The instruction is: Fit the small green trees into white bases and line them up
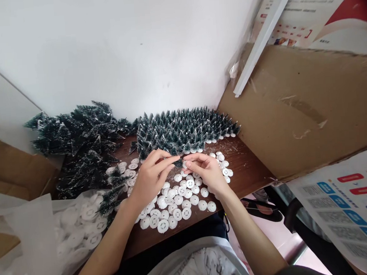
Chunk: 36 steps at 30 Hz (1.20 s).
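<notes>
My left hand [152, 173] is closed, its thumb and fingers pinched at a small dark green bristle tree [178, 163]. Just right of it, my right hand [206, 169] pinches a small white round base [185, 164] at the tree's end. The tree lies sideways between the fingertips, partly hidden by them. Many loose white bases [177, 214] are spread on the brown table [251, 166] under and around both hands. Beyond the fingertips, rows of small snow-flecked trees [170, 132] stand upright, close together, with white bases showing along the near edge.
Loose trees [76, 132] lie heaped at the left. A clear plastic bag [79, 220] of white bases sits at the near left, beside a cardboard box [16, 166]. Large cardboard [309, 103] borders the table's right side, and a white wall [117, 54] rises behind.
</notes>
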Tool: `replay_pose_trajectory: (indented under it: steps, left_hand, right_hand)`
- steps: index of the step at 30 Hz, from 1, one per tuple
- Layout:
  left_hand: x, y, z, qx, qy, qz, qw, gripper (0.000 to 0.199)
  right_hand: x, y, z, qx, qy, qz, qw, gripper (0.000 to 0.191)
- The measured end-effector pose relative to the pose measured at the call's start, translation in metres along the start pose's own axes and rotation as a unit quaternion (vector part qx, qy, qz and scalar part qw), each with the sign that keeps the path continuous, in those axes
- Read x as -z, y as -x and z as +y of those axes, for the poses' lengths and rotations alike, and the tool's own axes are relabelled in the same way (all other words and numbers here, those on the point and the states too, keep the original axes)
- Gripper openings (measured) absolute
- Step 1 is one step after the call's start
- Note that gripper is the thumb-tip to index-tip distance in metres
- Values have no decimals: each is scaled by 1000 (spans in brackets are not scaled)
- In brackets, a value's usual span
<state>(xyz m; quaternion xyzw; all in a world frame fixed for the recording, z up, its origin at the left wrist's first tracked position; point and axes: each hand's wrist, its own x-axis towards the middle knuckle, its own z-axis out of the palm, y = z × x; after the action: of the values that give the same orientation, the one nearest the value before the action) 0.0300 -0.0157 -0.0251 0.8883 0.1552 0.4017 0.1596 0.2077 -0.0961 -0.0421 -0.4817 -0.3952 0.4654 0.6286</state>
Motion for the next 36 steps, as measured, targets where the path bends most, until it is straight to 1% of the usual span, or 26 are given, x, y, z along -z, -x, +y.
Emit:
replay_pose_trajectory:
  steps: [3,5,9,13,15,17,20,24,26,27,29,30,33,35,36]
  left_hand:
    - [0,0,1,34,9,2,999,29]
    - [1,1,2,64,10,2,998,28]
    - [-1,3,2,95,9,8,995,28]
    - [-2,2,1,114,28,-1,993,29]
    - [-2,2,2,120,45,-6,992,31]
    - [-2,1,3,124,60,-10,990,30]
    - [-2,1,5,129,68,-9,989,29]
    - [-1,1,5,113,69,-5,991,34]
    - [0,0,4,102,62,8,993,34]
    - [1,0,3,96,57,22,994,33]
    - [3,-1,2,86,45,59,994,30]
    - [4,-1,1,83,40,77,993,29]
    - [6,-2,0,86,27,122,988,28]
    - [6,-2,0,89,23,135,987,28]
    - [6,-2,0,90,22,137,986,28]
  right_hand:
    - [1,2,0,21,9,-34,999,24]
    - [1,4,1,38,26,-54,998,29]
    - [-2,6,5,65,72,-70,993,46]
    - [-3,8,6,94,113,-90,985,66]
    - [-3,8,4,108,136,-102,980,71]
    - [-3,9,3,121,159,-113,973,70]
    - [-3,10,4,138,179,-125,966,62]
    - [0,9,3,142,182,-120,966,55]
    - [5,8,-2,144,184,-96,968,55]
    - [10,6,-6,148,186,-71,969,55]
    - [23,3,-13,153,197,-7,968,57]
    - [32,1,-16,160,211,36,964,58]
    - [62,-7,-24,173,277,146,934,60]
    - [81,-13,-27,178,333,192,906,62]
    - [89,-16,-28,173,369,200,891,62]
